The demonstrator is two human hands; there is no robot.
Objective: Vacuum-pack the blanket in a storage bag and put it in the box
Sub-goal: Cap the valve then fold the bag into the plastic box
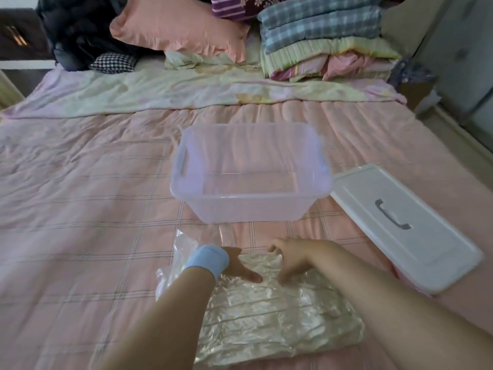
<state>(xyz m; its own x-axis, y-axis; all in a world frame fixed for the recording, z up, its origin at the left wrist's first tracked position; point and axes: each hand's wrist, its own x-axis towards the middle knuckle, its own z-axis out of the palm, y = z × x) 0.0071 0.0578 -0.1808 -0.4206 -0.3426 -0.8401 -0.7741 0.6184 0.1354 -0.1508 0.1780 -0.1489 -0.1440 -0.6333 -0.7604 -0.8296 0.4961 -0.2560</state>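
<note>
The blanket, pale and crinkled flat inside the clear storage bag, lies on the bed right in front of me. A loose, empty stretch of the bag sticks out at the pack's left. My left hand, with a blue wristband, rests on the pack's far left corner, one digit stretched out. My right hand sits at the pack's far edge with fingers curled over it and the thumb down on top. The clear plastic box stands empty just beyond the pack.
The box's white lid with a grey handle lies on the bed to the right. A pink checked cover spreads over the bed. At the far end are a pink pillow, a stack of folded blankets and a rumpled sheet.
</note>
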